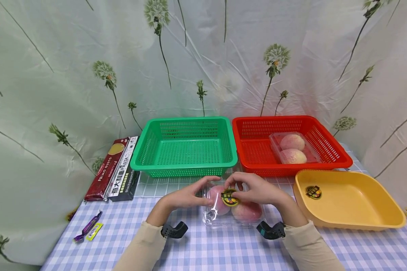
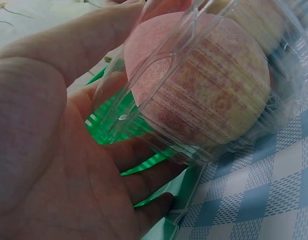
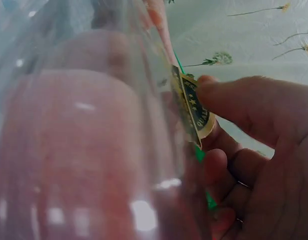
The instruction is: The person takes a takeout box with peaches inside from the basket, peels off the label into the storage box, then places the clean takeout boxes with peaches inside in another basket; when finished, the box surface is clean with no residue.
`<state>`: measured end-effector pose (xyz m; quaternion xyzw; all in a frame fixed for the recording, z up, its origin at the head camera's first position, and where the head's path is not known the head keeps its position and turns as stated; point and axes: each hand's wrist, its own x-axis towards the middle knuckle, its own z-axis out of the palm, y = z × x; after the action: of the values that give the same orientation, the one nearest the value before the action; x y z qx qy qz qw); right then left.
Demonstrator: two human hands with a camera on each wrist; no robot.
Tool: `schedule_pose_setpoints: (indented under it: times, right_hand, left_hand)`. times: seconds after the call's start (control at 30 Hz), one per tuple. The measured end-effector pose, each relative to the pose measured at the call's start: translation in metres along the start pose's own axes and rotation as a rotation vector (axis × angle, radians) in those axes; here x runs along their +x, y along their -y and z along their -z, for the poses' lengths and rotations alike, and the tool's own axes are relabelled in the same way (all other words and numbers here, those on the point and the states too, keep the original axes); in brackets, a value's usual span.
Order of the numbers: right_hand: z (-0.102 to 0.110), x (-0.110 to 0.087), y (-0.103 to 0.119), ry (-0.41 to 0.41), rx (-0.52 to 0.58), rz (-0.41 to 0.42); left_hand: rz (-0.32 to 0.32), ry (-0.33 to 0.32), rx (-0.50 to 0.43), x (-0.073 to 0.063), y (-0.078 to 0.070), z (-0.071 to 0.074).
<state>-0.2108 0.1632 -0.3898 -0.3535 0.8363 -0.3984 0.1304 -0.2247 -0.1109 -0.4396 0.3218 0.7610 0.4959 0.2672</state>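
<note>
A clear plastic clamshell box [image 1: 235, 223] with two pink peaches, one peach [image 1: 218, 205] on the left and the other peach [image 1: 247, 212] on the right, sits on the checked cloth in front of me. My left hand [image 1: 184, 196] holds the box at its left end, thumb and forefinger spread across it. On the lid is a black and gold oval sticker [image 1: 229, 198]. My right hand [image 1: 257, 190] pinches the sticker's edge between thumb and fingers. In the right wrist view the sticker [image 3: 193, 102] stands bent up from the lid.
Behind the box are a green basket [image 1: 184, 168] and a red basket [image 1: 257, 165] containing another peach box [image 1: 278, 137]. A yellow tray [image 1: 356, 195] with a similar sticker [image 1: 313, 192] stands right. Pasta packets [image 1: 110, 169] and purple and yellow sweets [image 1: 88, 227] lie left.
</note>
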Motion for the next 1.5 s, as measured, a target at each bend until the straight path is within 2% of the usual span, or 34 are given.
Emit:
schedule_pose_setpoints:
  times: [0.47, 0.53, 0.67, 0.77, 1.0, 1.2, 1.37, 1.5]
  right_hand:
    - [0.003, -0.003, 0.003, -0.010, 0.093, 0.051]
    - [0.006, -0.005, 0.003, -0.022, 0.141, 0.073]
    - [0.014, -0.009, 0.005, -0.072, 0.307, 0.095]
    - [0.020, -0.014, 0.007, -0.117, 0.376, 0.081]
    - [0.041, -0.032, 0.005, -0.236, 0.329, 0.041]
    - [0.058, -0.051, -0.001, -0.329, 0.271, -0.064]
    - [0.070, -0.066, -0.009, -0.374, 0.195, -0.103]
    - [0.081, -0.082, -0.018, -0.379, 0.150, -0.149]
  left_hand:
    - [-0.010, 0.016, -0.008, -0.001, 0.001, 0.001]
    - [-0.008, 0.012, -0.006, -0.001, 0.001, 0.001]
    - [-0.003, 0.004, 0.002, -0.003, 0.001, 0.002]
    - [0.000, -0.004, 0.003, -0.004, 0.000, 0.002]
    - [-0.021, 0.002, 0.002, -0.003, -0.002, 0.001]
    - [-0.024, 0.001, 0.003, -0.002, -0.001, 0.001]
    - [-0.011, -0.004, 0.007, -0.002, -0.001, 0.001]
    - [-0.008, -0.002, 0.003, -0.002, -0.002, 0.000]
